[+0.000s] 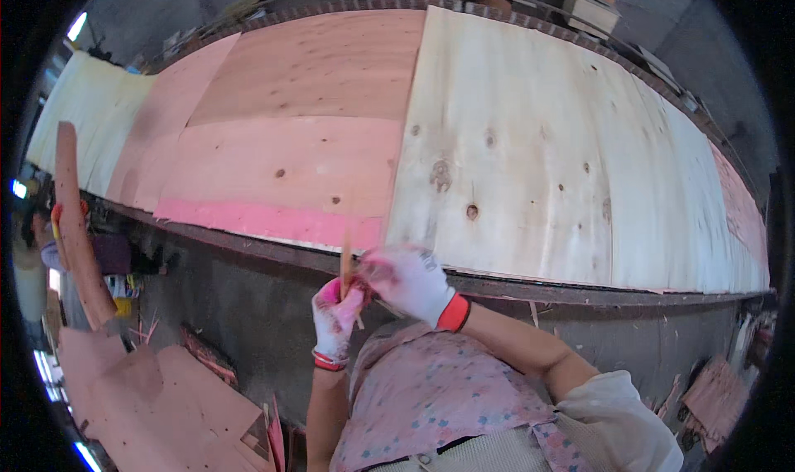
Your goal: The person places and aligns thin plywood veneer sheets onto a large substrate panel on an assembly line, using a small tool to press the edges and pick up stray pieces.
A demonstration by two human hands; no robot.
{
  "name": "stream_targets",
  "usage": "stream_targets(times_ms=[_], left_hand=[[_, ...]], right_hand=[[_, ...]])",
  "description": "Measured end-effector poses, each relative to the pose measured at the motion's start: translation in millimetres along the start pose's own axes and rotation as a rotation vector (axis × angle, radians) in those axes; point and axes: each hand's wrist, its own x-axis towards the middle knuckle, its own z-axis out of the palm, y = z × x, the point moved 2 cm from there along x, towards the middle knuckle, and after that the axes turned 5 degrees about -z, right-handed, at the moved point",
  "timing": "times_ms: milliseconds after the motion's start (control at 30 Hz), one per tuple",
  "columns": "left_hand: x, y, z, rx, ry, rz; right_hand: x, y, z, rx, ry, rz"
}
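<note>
Both my hands wear white work gloves with red cuffs, stained pink at the fingers. In my left hand point(334, 319), closed fingers grip a narrow strip of wood veneer point(346, 261) that stands upright. My right hand point(410, 281) is curled against the same strip just beside the left, its fingertips pinched and somewhat blurred. Both hands are close in front of my apron, at the near edge of a long bench. Past them lie a pink-stained veneer sheet point(281, 153) on the left and a pale veneer sheet point(513, 153) with dark knots.
The bench edge point(530, 290) runs across in front of me. At far left, a person holds a long curved veneer piece point(79, 232). Loose pink sheets point(161, 397) lie at lower left, and a scrap stack point(716, 402) at lower right. Bricks point(364, 4) line the far side.
</note>
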Motion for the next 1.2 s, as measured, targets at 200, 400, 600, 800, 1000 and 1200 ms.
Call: stream_targets(times_ms=[200, 400, 600, 800, 1000, 1200], left_hand=[[-3, -16, -13, -0.060, 0.036, 0.048], [-1, -15, -16, 0.190, -0.001, 0.082], [-26, 17, -29, -0.445, -0.111, -0.035], [-23, 36, -21, -0.047, 0.022, -0.065], [-43, -8, -73, -0.205, 0.302, -0.049], [-37, -14, -43, -0.342, 0.303, -0.139]], right_hand=[[2, -35, -14, -0.070, -0.296, 0.161], [-6, -32, 5, -0.138, -0.312, -0.031], [-5, 27, 21, 1.557, -0.358, 1.008], [0, 60, 2, 1.028, -0.168, 0.902], [-6, 217, -85, -0.229, 0.157, 0.630], [-91, 310, -41, -0.633, -0.352, 0.568]])
